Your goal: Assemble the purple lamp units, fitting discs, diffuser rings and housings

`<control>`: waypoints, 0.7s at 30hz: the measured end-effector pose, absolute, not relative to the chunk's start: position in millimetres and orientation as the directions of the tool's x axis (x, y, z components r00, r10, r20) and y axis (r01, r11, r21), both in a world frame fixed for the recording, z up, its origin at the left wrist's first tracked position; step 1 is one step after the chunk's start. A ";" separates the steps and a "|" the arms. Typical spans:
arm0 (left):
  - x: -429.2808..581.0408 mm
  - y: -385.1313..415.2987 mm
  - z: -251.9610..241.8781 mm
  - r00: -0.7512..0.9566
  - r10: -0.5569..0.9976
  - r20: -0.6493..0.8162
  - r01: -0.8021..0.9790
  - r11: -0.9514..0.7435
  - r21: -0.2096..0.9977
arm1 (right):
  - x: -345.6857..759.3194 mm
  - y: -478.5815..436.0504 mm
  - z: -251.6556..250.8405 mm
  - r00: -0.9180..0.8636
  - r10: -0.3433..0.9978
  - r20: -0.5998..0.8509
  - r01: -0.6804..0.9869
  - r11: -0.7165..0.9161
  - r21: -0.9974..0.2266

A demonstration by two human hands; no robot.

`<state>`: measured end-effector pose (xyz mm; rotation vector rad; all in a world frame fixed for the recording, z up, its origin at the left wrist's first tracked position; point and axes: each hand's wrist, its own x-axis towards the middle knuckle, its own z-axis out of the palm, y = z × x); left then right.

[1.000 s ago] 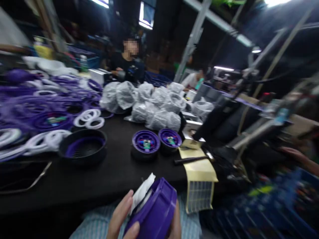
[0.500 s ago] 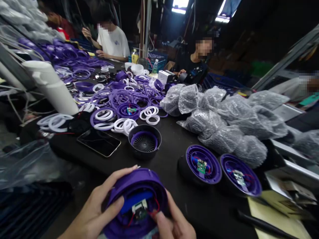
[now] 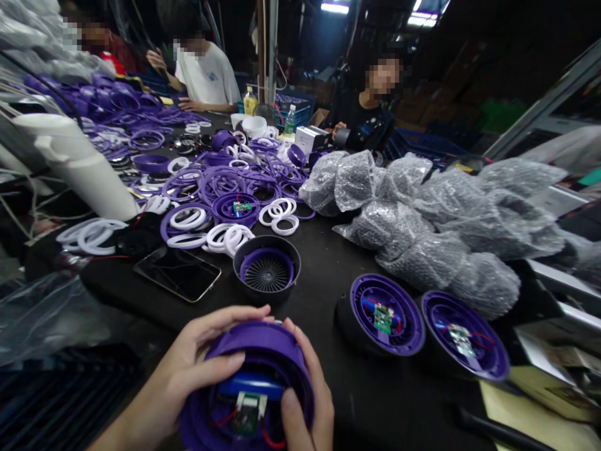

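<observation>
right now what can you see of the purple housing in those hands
The purple housing is a round moulded-plastic shell, held tilted with its open side toward the camera between the left hand and right hand. Inside sit a blue bar-shaped part and a small circuit board with white connectors, with thin red wires running nearby.

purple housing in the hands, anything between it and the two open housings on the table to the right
Nothing visible blocks it. The purple housing sits in the left hand and right hand; only those right fingers and the black table lie before the nearer housing, and the farther housing sits just past it.
</observation>
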<state>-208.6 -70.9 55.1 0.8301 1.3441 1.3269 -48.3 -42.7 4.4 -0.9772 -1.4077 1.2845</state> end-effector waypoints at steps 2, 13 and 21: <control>-210.5 -59.9 58.8 -0.307 0.948 -0.085 -0.298 -0.011 0.954 | -63.0 -24.7 5.0 -0.238 0.967 0.086 -0.208 0.036 -0.977; -246.1 30.1 2.9 -0.470 0.713 0.520 0.320 -0.411 0.854 | -124.4 82.8 29.1 -0.082 0.972 0.221 -0.036 0.219 -0.975; -207.8 24.0 -7.3 -0.648 0.666 0.370 0.214 -0.306 0.927 | -73.6 68.5 2.4 -0.459 0.847 0.267 -0.111 0.244 -0.964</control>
